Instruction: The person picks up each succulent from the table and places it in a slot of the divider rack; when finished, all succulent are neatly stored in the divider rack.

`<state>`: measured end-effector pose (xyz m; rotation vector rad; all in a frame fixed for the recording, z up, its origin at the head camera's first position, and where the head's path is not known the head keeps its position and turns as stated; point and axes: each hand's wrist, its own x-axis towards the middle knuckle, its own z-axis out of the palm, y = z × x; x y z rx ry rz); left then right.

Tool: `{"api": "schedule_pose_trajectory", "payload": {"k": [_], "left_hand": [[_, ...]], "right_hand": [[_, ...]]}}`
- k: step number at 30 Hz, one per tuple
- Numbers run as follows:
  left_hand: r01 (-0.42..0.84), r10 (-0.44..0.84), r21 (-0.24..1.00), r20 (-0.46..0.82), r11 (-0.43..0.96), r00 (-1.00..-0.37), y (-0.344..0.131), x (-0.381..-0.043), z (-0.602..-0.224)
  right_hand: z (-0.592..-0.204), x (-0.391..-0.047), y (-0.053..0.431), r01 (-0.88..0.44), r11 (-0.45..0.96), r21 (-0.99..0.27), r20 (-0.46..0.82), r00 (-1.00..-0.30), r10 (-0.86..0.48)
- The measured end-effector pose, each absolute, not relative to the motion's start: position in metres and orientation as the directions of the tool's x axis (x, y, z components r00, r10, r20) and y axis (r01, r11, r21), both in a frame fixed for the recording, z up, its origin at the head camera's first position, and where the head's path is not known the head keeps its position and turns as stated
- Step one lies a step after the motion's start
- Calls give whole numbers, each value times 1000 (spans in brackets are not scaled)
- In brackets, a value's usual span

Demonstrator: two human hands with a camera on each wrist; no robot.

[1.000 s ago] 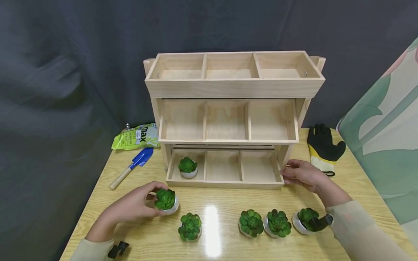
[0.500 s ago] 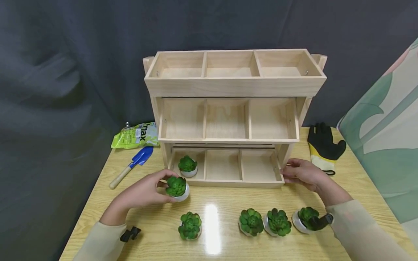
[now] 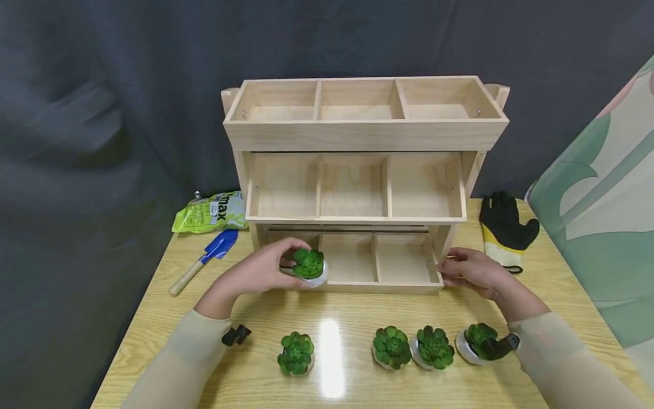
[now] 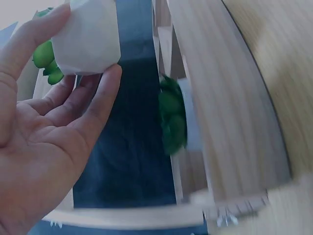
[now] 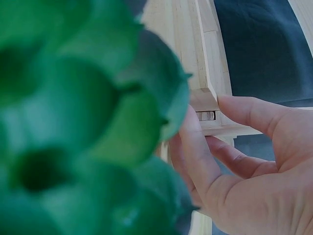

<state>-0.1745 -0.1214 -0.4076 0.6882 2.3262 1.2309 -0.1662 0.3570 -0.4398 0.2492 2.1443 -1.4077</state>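
three-plant row [image 3: 434, 347]: in front of the wooden shelf [image 3: 365, 136]
left hand [image 3: 263, 270]: grasping a white-potted succulent [image 3: 309, 266] at the front of the shelf's lowest tier
right hand [image 3: 472, 271]: gripping the shelf's lower right end
trowel [image 3: 205, 259]: left of the shelf

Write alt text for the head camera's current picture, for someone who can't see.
A person's left grip holds a white-potted succulent near the bottom tier of a three-tier wooden shelf; the right grip holds that tier's right end. Four more succulents are on the table in front, a trowel at left, a glove at right.
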Motion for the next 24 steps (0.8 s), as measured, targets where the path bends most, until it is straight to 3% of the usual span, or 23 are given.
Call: {"api": "schedule_pose_trajectory", "payload": {"k": [18,24], "left_hand": [[288,580,706,-210,647,-787,-42,-212,-411],[246,566,697,-273,674,-778,-28,-222,-422]], "right_hand": [[-440,-166,357,445,413,-795,-541,-827,-150],[-440,-166,357,444,417,-793,-542,-827,-148]]}}
